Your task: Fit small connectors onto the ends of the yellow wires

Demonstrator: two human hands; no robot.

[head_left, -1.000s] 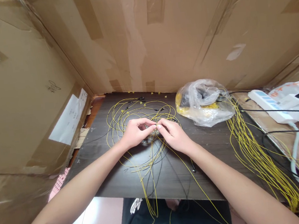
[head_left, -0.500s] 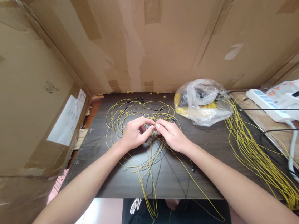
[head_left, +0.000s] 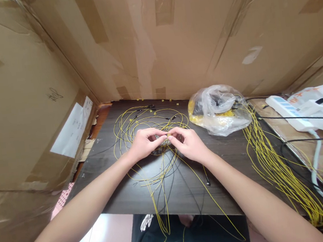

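Left hand (head_left: 148, 143), right hand (head_left: 189, 143) pinched tight on tiny yellow piece (head_left: 168, 135) above yellow wires (head_left: 163, 171); likely light, droppable; grip edges.

Thin yellow wires (head_left: 163, 171) lie loosely coiled on the desk (head_left: 228, 148), some over its near edge; the pinched piece (head_left: 168, 135) seems yellow.

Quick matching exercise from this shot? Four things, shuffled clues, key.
1. Wire loops
2. Bag
3. Power strip
4. Paper

A. On the left cardboard wall
B. See-through, crumpled
C. Mostly yellow, beneath the left hand and right hand
D. White and blue, right of the bag

Pairs: 1-C, 2-B, 3-D, 4-A
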